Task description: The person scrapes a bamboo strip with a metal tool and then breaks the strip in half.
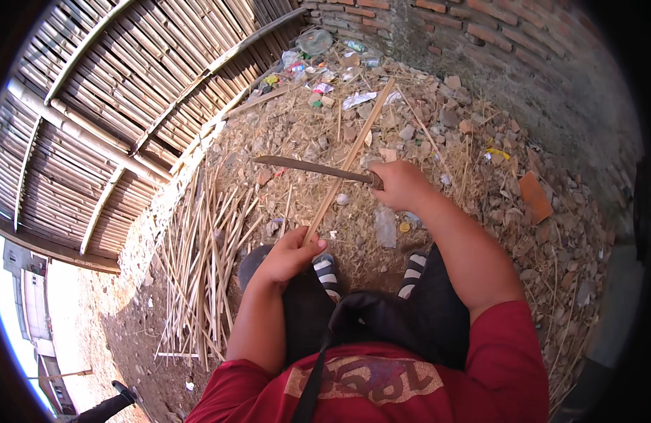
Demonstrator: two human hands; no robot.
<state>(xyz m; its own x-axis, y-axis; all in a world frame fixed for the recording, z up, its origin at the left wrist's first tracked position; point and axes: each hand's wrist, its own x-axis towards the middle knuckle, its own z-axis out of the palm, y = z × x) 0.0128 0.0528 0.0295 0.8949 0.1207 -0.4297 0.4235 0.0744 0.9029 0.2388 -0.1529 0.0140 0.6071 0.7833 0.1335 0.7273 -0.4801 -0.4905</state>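
I'm looking down at one woven bamboo fence [121, 106] edging the rubble-strewn ground [480, 176], and one heap of thin split strips [198, 261] beside it. My left hand [286, 257] is gripping one long bamboo stick [350, 162]; my right hand [399, 185] is clutching one dark, narrow blade [308, 166] crossing it.

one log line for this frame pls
left hand: grips long pale bamboo strip | right hand: holds dark-bladed knife across it | left: pile of split bamboo
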